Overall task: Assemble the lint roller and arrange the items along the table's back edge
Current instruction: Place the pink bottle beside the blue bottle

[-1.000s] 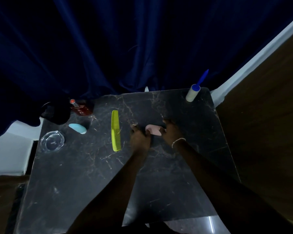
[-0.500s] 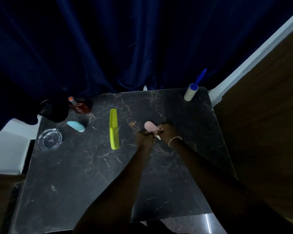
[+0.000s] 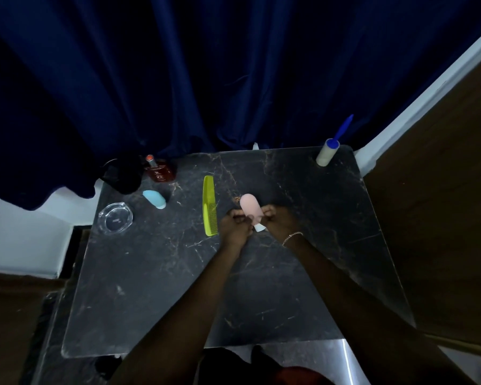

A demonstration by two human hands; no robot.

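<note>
A pink rounded case (image 3: pixel 250 206) with a white end is held just above the middle of the dark marble table (image 3: pixel 156 287). My left hand (image 3: pixel 235 227) pinches its left side and my right hand (image 3: pixel 278 222) pinches its right side, near the white end. The lint roller (image 3: pixel 328 152), a pale roll with a blue handle, stands at the back right corner. A yellow-green comb (image 3: pixel 209 204) lies left of my hands. A light blue rounded case (image 3: pixel 154 198) lies further left.
A brown perfume bottle (image 3: pixel 160 170) and a black object (image 3: pixel 122 176) sit at the back left. A clear glass ashtray (image 3: pixel 115 218) rests near the left edge. A dark blue curtain (image 3: pixel 206 79) hangs behind the table. A wooden wall (image 3: pixel 442 190) runs along the right.
Both hands have lifted the pink case off the table and turned it from lying sideways to pointing away from me, with its white end now showing toward me.
</note>
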